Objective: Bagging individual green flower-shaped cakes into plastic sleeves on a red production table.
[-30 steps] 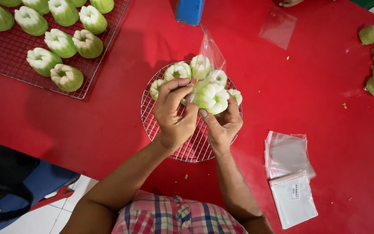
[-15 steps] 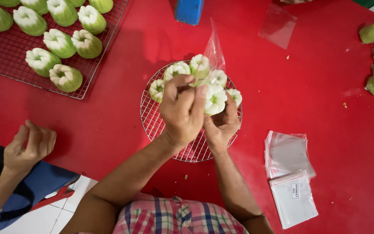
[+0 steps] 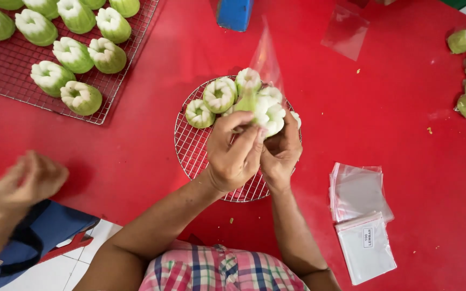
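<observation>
Cake: green-white cake (image 3: 265, 114) pinched between my fingers, at clear bag (image 3: 265, 56) mouth.
Left hand (image 3: 235, 153): fingers clamped on cake.
Right hand (image 3: 280, 151): fingers closed beneath it, over round rack (image 3: 200, 151).

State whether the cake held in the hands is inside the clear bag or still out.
Cannot tell: the cake and clear bag meet between both hands.

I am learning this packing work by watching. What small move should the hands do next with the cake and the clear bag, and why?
Probably push the green-and-white cake deeper into the clear plastic bag. The left hand and right hand hold it together above the round wire rack, and the bag stands up past the cake, seemingly mostly unfilled.
</observation>
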